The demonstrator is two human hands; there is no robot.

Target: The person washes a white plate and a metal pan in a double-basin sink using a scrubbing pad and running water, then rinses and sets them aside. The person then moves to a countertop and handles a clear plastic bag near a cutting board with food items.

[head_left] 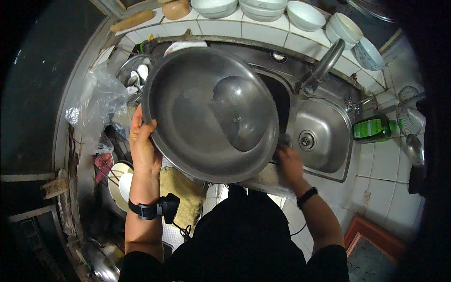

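Observation:
A large round metal basin (188, 117) is held up, tilted, over the left part of the sink counter. A little water (239, 113) pools in its right half. My left hand (144, 141) grips the basin's left rim, thumb on the inner side and the other fingers behind it. At the lower right rim, my right hand (290, 164) is closed around a dark scouring pad (283, 141), pressed near the basin's outer side. Blur and the rim partly hide its fingers and the pad.
Right of the basin are a steel sink bowl (324, 136), a faucet (322, 68) and a green bottle (374, 128). White bowls (305, 15) line the tiled ledge behind. Spoons (141, 73), a plastic bag (96, 96) and plates (116, 188) crowd the left. Strainers and ladles (413, 145) hang right.

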